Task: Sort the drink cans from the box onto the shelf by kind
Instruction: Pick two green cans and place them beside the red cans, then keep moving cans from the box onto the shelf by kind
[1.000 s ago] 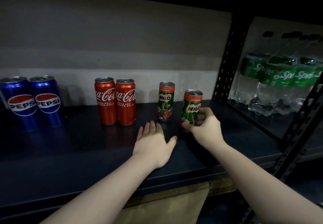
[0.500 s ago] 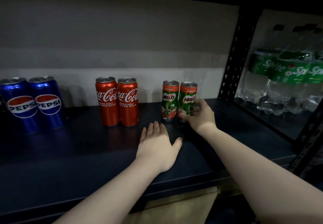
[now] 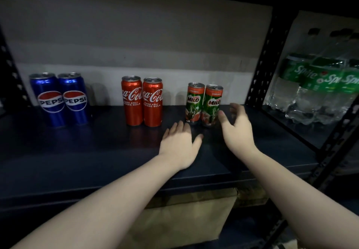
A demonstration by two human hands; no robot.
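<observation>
On the dark shelf (image 3: pixel 97 151) stand three pairs of cans along the back wall: two blue Pepsi cans (image 3: pixel 60 99) at the left, two red Coca-Cola cans (image 3: pixel 142 101) in the middle, and two green Milo cans (image 3: pixel 204 104) side by side to the right. My right hand (image 3: pixel 236 127) hovers just right of the Milo pair, fingers spread, holding nothing and off the can. My left hand (image 3: pixel 179 145) rests flat, palm down, on the shelf in front of the Milo cans.
A black perforated upright (image 3: pixel 259 70) bounds the shelf on the right. Beyond it sits a wrapped pack of Sprite bottles (image 3: pixel 318 87). A brown cardboard box (image 3: pixel 184 219) shows below the shelf's front edge. Bare shelf surface lies in front of the Pepsi and Coca-Cola cans.
My right hand slid the second Milo can back beside the first, then let go and drew away to the right. My left hand stayed flat on the shelf.
</observation>
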